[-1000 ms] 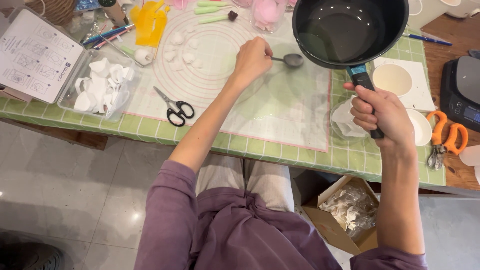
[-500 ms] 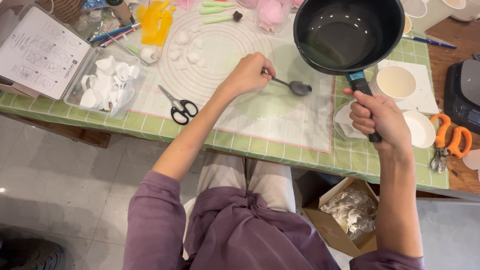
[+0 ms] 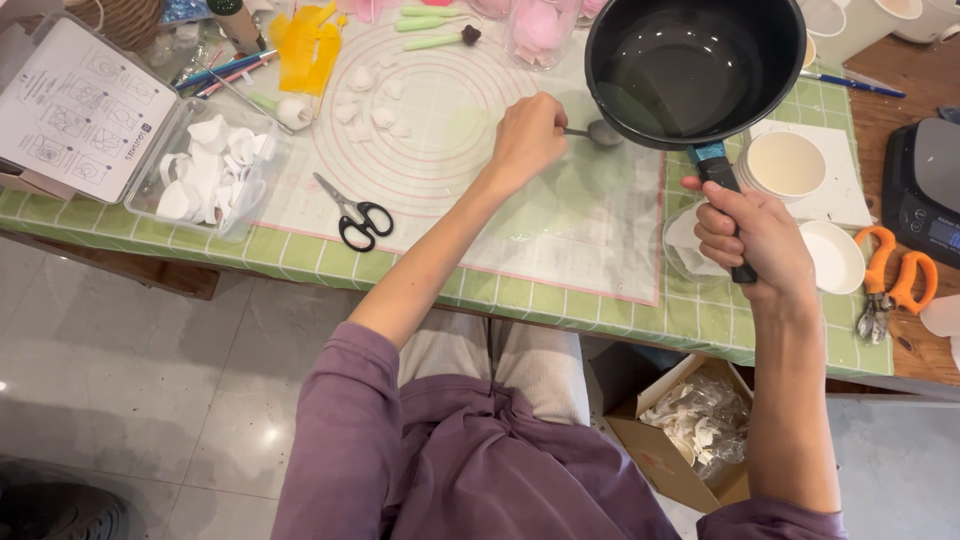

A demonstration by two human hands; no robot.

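Observation:
My right hand (image 3: 752, 232) grips the dark handle of a black saucepan (image 3: 690, 70), held above the table over the mat's right side. A thin film of clear liquid lies in its bottom. My left hand (image 3: 527, 137) holds a metal spoon (image 3: 600, 133) by its handle; the bowl of the spoon sits just under the pan's left rim. Both rest over a translucent silicone mat (image 3: 560, 220) with pink circle markings.
Black-handled scissors (image 3: 353, 215) lie on the mat's left. A clear box of white pieces (image 3: 212, 170) and a paper sheet (image 3: 75, 105) sit far left. White cups (image 3: 786, 162), orange-handled scissors (image 3: 890, 280) and a scale (image 3: 925, 190) stand right. A cardboard box (image 3: 680, 440) sits on the floor.
The pan has tilted and come lower and closer, my right hand sliding down its handle. My left hand with the spoon shifted slightly toward the pan's rim.

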